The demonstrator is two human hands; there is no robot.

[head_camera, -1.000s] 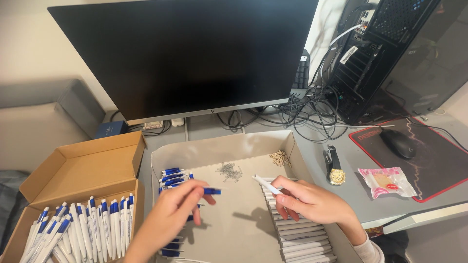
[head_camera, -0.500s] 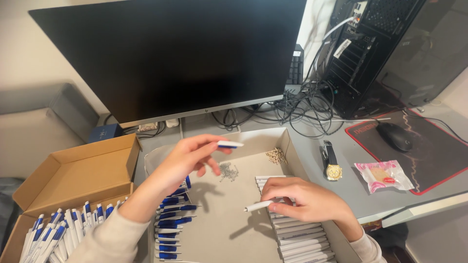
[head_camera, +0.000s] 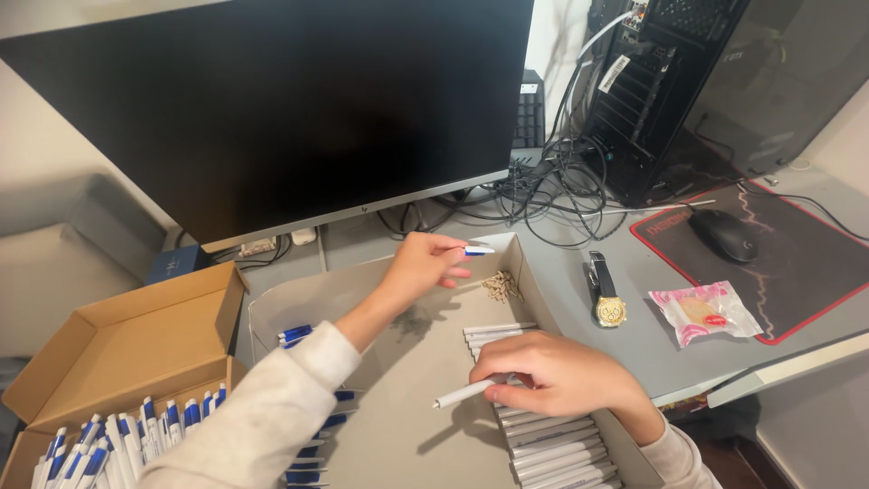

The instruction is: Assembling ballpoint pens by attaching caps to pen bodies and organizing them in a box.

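the left hand (head_camera: 418, 264) is pinching a blue-and-white pen part (head_camera: 479, 251), which is sticking out at 3 o'clock from its closed fingertips. the right hand (head_camera: 552, 373) is gripping a white pen tube (head_camera: 463, 393), pointing toward 8 o'clock, over the grey tray (head_camera: 398, 435).

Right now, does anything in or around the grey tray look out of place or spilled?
Only small things: a loose heap of tiny springs lies unboxed in the grey tray's far corner, and a gold wristwatch sits on the desk beside it.

Bare tray floor (head_camera: 407, 398) lies open between the two sets of fingers. White barrels (head_camera: 543, 444) crowd under the right fingers (head_camera: 507, 371); the monitor (head_camera: 272, 109) walls off beyond the left fingers (head_camera: 448, 258).
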